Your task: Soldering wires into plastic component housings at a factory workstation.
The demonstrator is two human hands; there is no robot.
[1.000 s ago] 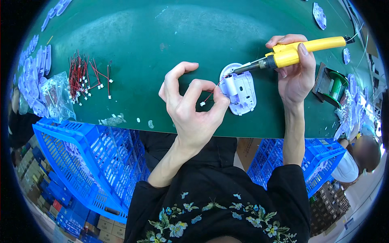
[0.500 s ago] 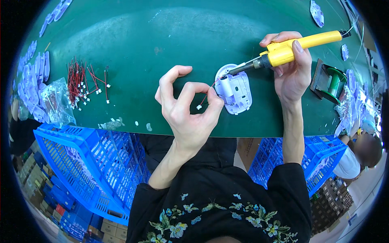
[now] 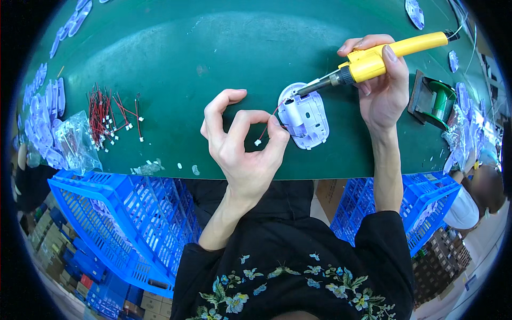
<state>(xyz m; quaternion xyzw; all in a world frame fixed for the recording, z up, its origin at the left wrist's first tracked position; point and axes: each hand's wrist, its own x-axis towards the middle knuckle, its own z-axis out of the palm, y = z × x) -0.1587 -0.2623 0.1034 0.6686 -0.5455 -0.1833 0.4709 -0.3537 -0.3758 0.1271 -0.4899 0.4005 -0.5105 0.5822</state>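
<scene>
A white plastic housing (image 3: 314, 121) lies on the green table in front of me, its inner side up. My left hand (image 3: 242, 136) pinches a thin red-and-black wire (image 3: 265, 129) at the housing's left edge; the wire's small white connector dangles below the fingers. In my right hand (image 3: 385, 88) is a yellow soldering iron (image 3: 369, 65), its dark barrel pointing down and left. The iron's tip is at the upper part of the housing, close to the wire's end; whether it touches cannot be made out.
Red wires with white connectors (image 3: 101, 114) lie in a pile at left, near a clear plastic bag (image 3: 77, 141) and stacked white housings (image 3: 40, 120). At right stands a green solder spool (image 3: 440, 104) on a holder. Blue crates (image 3: 120, 218) sit below the table edge.
The view has shifted slightly. Both hands keep their grips, and the iron's tip stays at the upper part of the housing.
</scene>
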